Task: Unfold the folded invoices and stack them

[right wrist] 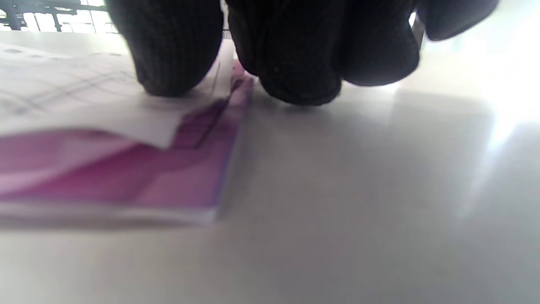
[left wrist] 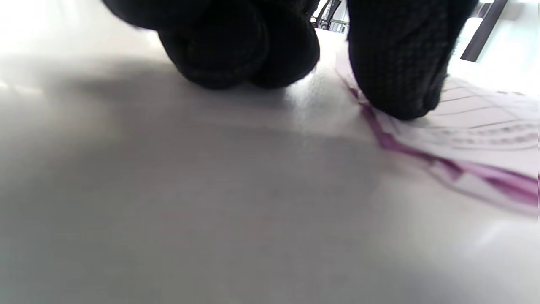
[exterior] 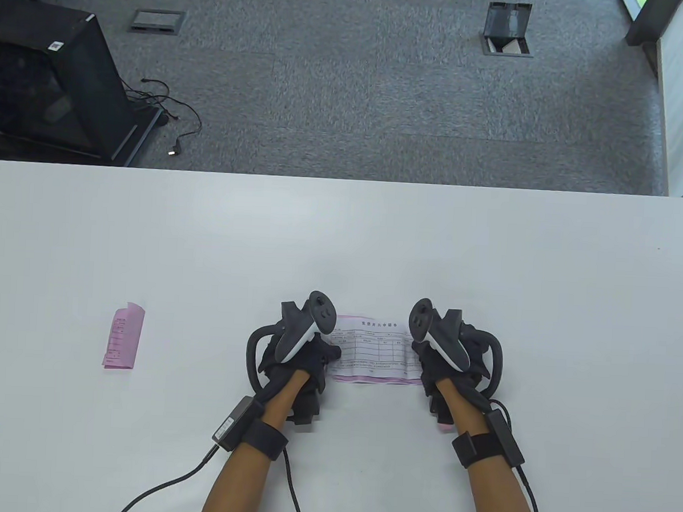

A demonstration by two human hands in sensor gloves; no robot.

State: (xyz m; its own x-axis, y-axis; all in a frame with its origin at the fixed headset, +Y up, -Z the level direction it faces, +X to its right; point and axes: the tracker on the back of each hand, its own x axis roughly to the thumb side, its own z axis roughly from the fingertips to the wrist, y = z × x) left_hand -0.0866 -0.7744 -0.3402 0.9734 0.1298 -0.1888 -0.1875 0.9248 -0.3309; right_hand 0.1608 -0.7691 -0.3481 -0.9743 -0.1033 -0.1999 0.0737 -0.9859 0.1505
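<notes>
A stack of unfolded invoices (exterior: pixel 373 350), white sheet on top with pink sheets under it, lies flat on the white table (exterior: pixel 342 239) between my hands. My left hand (exterior: pixel 307 357) presses its left edge; in the left wrist view one fingertip (left wrist: pixel 396 84) sits on the paper (left wrist: pixel 472 139), the other fingers curl on the table beside it. My right hand (exterior: pixel 436 358) presses the right edge; in the right wrist view a fingertip (right wrist: pixel 168 63) rests on the stack (right wrist: pixel 126 160). A folded pink invoice (exterior: pixel 124 336) lies apart at the left.
The table's far edge (exterior: pixel 345 180) runs across the middle of the table view, with grey carpet beyond. A black cabinet (exterior: pixel 47 80) and loose cables stand on the floor at the far left. Glove cables trail off the table's near edge.
</notes>
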